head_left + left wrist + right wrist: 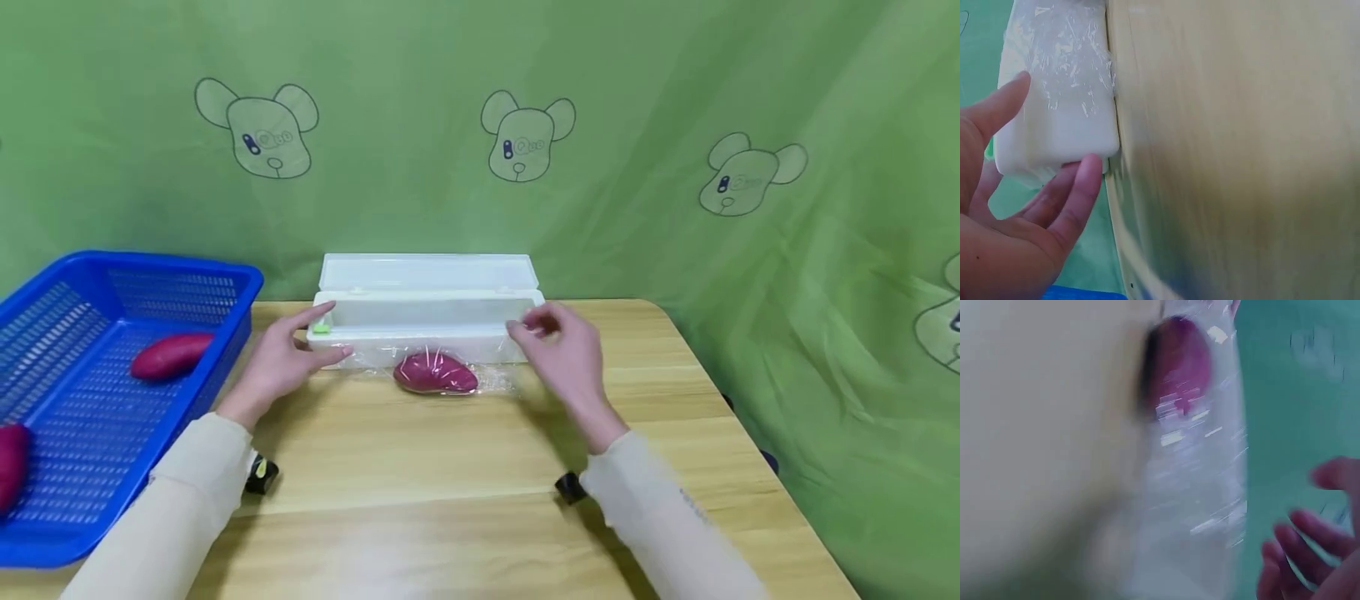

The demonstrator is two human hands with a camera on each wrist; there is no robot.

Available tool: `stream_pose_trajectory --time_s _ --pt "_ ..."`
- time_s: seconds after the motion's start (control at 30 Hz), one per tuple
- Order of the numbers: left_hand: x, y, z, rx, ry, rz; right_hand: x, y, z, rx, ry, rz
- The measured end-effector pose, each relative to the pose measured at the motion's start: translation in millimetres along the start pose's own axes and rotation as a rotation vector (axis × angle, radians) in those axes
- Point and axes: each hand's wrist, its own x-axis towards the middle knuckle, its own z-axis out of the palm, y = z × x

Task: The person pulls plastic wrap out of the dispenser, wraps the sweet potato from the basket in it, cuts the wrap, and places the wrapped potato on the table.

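A white plastic-wrap dispenser box (420, 350) stands near the table's back edge, its lid (427, 272) tipped back. At its left end sits a small green piece (321, 328). Clear plastic wrap (1072, 56) hangs over its front, around or over a purple sweet potato (435, 373) lying before it. My left hand (281, 354) touches the box's left end with spread fingers, its thumb by the front face. Close to the right end is my right hand (562, 346), its fingers loosely bent. In the right wrist view those fingers (1313, 537) appear apart from the box, holding nothing visible.
A blue plastic basket (251, 292) stands on the left, with a sweet potato (171, 356) inside and another (11, 467) at the view's edge. The wooden table (420, 500) ends at the right before a green curtain (637, 100), which also hangs behind the box.
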Motion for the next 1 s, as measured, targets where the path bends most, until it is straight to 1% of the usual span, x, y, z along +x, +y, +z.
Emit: stream_pose_trajectory --time_s 0.03,0.1,0.13,0.2,0.27,0.33,0.4,0.5,0.57,0.67,0.73,0.83,0.93,1.0 --pt "1.9 -0.2 -0.3 0.002 0.006 -0.002 4.0 -12 2 -0.051 -0.061 -0.073" --pt "4.8 -0.9 -0.5 0.003 0.016 -0.011 10.7 -40 14 -0.156 -0.222 -0.234" --pt "5.7 -1.5 -0.2 -0.002 0.018 -0.018 13.5 -54 23 -0.197 -0.291 -0.314" --pt "6.7 -2.8 1.5 -0.015 0.015 -0.031 19.0 -78 47 -0.258 -0.411 -0.439" --pt "6.7 -3.4 4.5 -0.037 0.015 -0.033 25.9 -98 72 -0.303 -0.499 -0.524" --pt "6.6 -4.4 7.8 -0.065 0.017 -0.023 33.6 -109 94 -0.308 -0.547 -0.552" --pt "6.1 -5.2 10.8 -0.096 0.021 -0.003 40.3 -116 112 -0.298 -0.581 -0.545" --pt "7.1 -6.9 13.4 -0.131 0.024 0.027 47.4 -117 129 -0.244 -0.622 -0.507" --pt "8.3 -8.0 13.1 -0.140 0.022 0.034 50.6 -115 135 -0.195 -0.643 -0.487" --pt "10.3 -10.9 10.0 -0.125 0.023 0.032 54.0 -113 143 -0.130 -0.658 -0.463" --pt "11.0 -13.2 7.3 -0.105 0.030 0.030 55.9 -113 149 -0.119 -0.653 -0.471" --pt "12.2 -17.1 3.5 -0.108 0.036 0.031 57.9 -116 157 -0.146 -0.640 -0.517" --pt "12.9 -18.8 0.4 -0.136 0.032 0.023 59.3 -117 163 -0.190 -0.613 -0.592" --pt "13.0 -18.8 -1.2 -0.148 0.026 0.009 60.0 -116 163 -0.189 -0.601 -0.610"
